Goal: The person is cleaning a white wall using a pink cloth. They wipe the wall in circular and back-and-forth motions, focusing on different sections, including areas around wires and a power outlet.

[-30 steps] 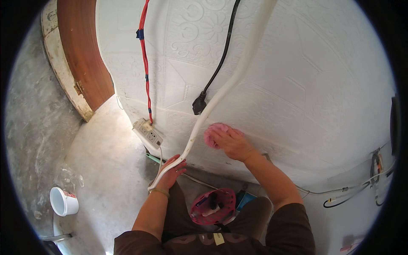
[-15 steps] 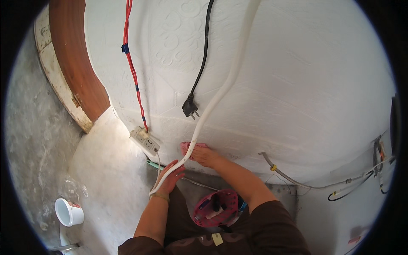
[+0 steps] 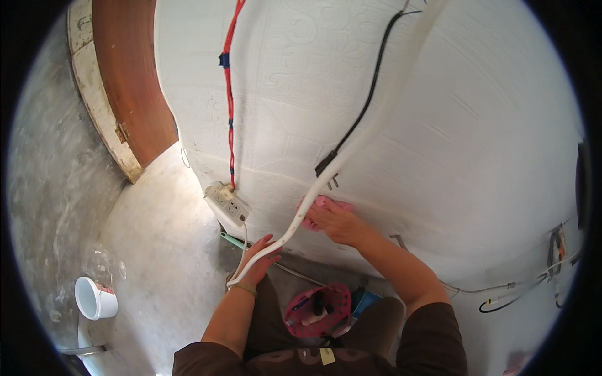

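Observation:
My right hand (image 3: pixel 335 222) presses a pink cloth (image 3: pixel 346 205) flat against the white wall (image 3: pixel 276 135), just below a black plug (image 3: pixel 326 164) hanging on its cord. A pale, thick hose (image 3: pixel 300 216) comes down from above, passing in front of the cloth's left edge. Lower down, this hose crosses over my left hand (image 3: pixel 256 260). The fingers of that hand reach out past the hose, stretched and apart, and do not wrap round it. Up and left of my left hand, a white power strip (image 3: pixel 227 203) hangs against the wall on twisted red wires (image 3: pixel 230 113).
A pink basket (image 3: pixel 291 313) with small items stands between my legs, beside a blue container (image 3: pixel 365 302). On the floor at left is a white bucket (image 3: pixel 108 304). A grey hose (image 3: pixel 473 290) and loose cables (image 3: pixel 555 250) run along the right. A brown door (image 3: pixel 128 75) stands upper left.
My right hand has slid the pink cloth right and upward along the wall, nearer the plug. My left hand stays below the power strip by the hose. The whole view has shifted somewhat.

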`<action>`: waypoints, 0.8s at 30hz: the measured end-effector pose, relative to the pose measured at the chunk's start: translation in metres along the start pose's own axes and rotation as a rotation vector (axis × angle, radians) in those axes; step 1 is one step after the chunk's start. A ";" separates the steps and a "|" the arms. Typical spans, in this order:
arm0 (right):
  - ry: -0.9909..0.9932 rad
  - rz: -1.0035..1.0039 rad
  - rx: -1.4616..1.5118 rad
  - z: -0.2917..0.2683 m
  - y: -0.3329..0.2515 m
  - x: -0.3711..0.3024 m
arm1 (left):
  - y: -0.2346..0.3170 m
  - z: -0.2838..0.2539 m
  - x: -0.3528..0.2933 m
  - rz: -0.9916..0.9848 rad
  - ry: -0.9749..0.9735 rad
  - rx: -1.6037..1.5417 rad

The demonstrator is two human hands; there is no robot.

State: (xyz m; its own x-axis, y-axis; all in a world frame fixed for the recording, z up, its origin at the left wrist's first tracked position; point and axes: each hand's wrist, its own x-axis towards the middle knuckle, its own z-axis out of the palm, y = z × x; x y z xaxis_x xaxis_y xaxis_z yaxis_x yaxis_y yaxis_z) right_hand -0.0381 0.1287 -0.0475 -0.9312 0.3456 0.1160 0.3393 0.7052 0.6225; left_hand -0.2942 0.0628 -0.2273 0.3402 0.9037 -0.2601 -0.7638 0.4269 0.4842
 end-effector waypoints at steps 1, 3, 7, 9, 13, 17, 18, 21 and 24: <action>0.020 0.005 0.001 0.006 -0.004 0.013 | 0.001 0.001 0.000 -0.005 0.009 -0.024; 0.054 -0.018 -0.014 0.038 -0.016 0.037 | -0.004 -0.003 0.001 0.035 0.002 0.033; 0.066 -0.132 -0.153 0.028 -0.022 0.094 | 0.001 -0.002 -0.001 0.207 0.157 0.069; 0.049 -0.122 -0.174 0.043 -0.028 0.104 | 0.006 0.010 -0.006 0.289 0.311 0.095; 0.057 -0.126 -0.191 0.051 -0.030 0.113 | 0.017 -0.009 -0.001 0.402 0.484 0.105; 0.132 -0.049 -0.197 0.016 -0.016 0.143 | 0.043 -0.007 0.000 0.495 0.527 -0.048; 0.150 -0.028 -0.190 0.009 -0.012 0.151 | 0.048 -0.007 -0.001 0.519 0.529 -0.085; 0.133 -0.004 -0.223 -0.001 -0.002 0.178 | 0.061 -0.004 -0.002 0.557 0.523 -0.080; 0.153 0.026 -0.184 0.016 -0.012 0.188 | 0.067 -0.008 0.001 0.572 0.528 -0.075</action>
State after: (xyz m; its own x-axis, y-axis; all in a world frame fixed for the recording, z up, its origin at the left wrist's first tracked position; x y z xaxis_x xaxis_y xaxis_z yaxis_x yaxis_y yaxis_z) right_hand -0.2155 0.1952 -0.0454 -0.9367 0.2543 0.2407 0.3460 0.5679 0.7468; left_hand -0.3495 0.0918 -0.2014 -0.4095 0.8386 -0.3592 -0.7828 -0.1208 0.6104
